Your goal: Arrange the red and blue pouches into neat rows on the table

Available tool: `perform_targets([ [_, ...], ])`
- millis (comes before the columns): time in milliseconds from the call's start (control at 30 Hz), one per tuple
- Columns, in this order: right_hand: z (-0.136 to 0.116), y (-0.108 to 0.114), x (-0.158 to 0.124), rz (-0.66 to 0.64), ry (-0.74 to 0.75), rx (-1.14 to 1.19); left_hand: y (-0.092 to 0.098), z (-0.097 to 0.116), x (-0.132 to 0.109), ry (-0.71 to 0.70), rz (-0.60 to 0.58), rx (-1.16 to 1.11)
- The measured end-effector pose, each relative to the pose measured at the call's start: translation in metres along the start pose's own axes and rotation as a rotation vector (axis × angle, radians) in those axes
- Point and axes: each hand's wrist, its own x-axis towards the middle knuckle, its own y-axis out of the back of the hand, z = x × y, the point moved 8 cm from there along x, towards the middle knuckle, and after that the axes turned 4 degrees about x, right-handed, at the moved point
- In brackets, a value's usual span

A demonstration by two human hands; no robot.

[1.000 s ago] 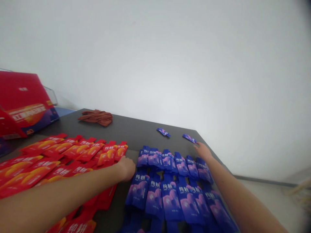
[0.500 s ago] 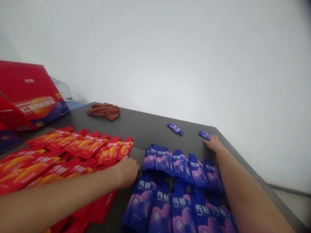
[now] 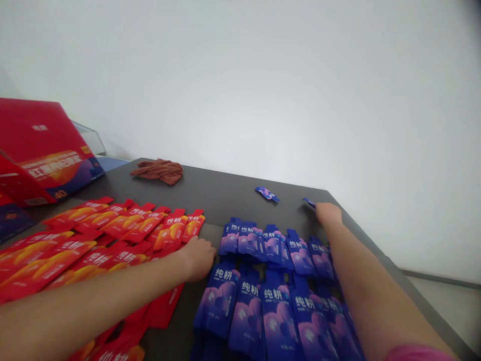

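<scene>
Many red sachets (image 3: 67,253) and blue sachets (image 3: 240,240) flank the left hand (image 3: 197,259).

Soft, even light is washing over the white wall (image 3: 240,90) without visible glare, and only faint shadows are falling on the dark desk (image 3: 229,193). The wide lens is bending the desk's edges, the top right corner is darkening, and the blue pouches (image 3: 248,240) are looking slightly soft.

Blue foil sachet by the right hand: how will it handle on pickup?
Likely light and somewhat floppy: the blue foil sachet lies nearly flat. Its glossy film suggests it may slip in a light pinch. Its thin edge on the dark tabletop could be hard to get under, so sliding it with the right hand may prove easier.
</scene>
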Motion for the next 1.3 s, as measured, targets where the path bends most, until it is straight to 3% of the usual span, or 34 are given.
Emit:
perform_targets([
  [133,0.002,0.054,-0.028,0.200,-0.012,-0.016,0.002,-0.002,0.002,0.019,0.007,-0.038],
  [300,-0.005,0.120,-0.084,0.391,0.103,0.045,0.009,-0.016,0.001,0.023,-0.003,-0.148],
  [433,-0.018,0.147,-0.166,0.465,0.316,0.156,0.038,-0.025,-0.019,0.069,0.125,-0.259],
  [533,-0.035,0.157,-0.244,0.484,0.525,0.229,0.059,-0.004,-0.041,0.012,0.236,-0.546],
  [567,-0.042,0.159,-0.270,0.483,0.598,0.244,0.059,0.011,-0.048,-0.044,0.187,-0.853],
  [633,-0.063,0.166,-0.326,0.520,0.853,0.276,0.055,0.051,-0.062,-0.161,-0.046,-1.422],
  [667,-0.070,0.170,-0.350,0.560,0.960,0.281,0.053,0.073,-0.071,-0.207,-0.191,-1.592],
  [767,-0.083,0.175,-0.400,0.627,1.140,0.261,0.052,0.125,-0.103,-0.310,-0.524,-1.822],
  [833,-0.084,0.173,-0.416,0.612,1.180,0.244,0.057,0.140,-0.118,-0.338,-0.557,-1.948],
  [900,-0.081,0.170,-0.423,0.597,1.141,0.265,0.061,0.140,-0.125,-0.293,-0.429,-2.039],
  [933,-0.077,0.170,-0.422,0.604,1.048,0.317,0.061,0.136,-0.126,-0.251,-0.334,-2.053],
  [1033,-0.048,0.162,-0.411,0.604,0.495,0.702,0.062,0.125,-0.123,-0.144,-0.038,-1.985],
  [1100,-0.043,0.133,-0.410,0.390,0.190,1.051,0.065,0.123,-0.119,-0.140,0.114,-1.870],
  [1200,-0.073,0.090,-0.422,0.001,0.042,1.377,0.070,0.131,-0.115,-0.177,0.255,-1.641],
  [1300,-0.073,0.076,-0.424,-0.047,0.000,1.403,0.072,0.143,-0.117,-0.269,0.270,-1.488],
])
